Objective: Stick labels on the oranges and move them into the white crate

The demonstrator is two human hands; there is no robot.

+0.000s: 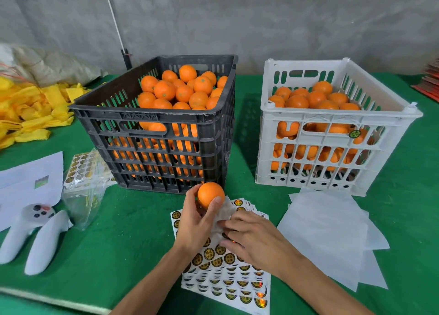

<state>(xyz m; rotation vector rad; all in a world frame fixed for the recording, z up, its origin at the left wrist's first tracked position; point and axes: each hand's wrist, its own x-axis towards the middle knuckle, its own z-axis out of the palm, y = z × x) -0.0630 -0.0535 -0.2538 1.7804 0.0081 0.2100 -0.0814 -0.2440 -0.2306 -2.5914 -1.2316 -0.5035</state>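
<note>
- Green cloth table (133, 243) against a grey wall (261, 17)
- Black crate (154, 134) left, white crate (332, 136) right, well apart, both holding oranges
- Left hand (197, 226) grips an orange (210, 194) just before the black crate
- Right hand (256, 238) rests, fingers bent, on the label sheets (228, 281); whether it pinches a label is unclear

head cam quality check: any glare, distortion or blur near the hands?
Head view: wide-angle bending bows the black crate and white crate outward; glare glints on the sticker sheets at the lower edge; soft even light, faint shadows; left hand, orange and right hand look sharp.
</note>
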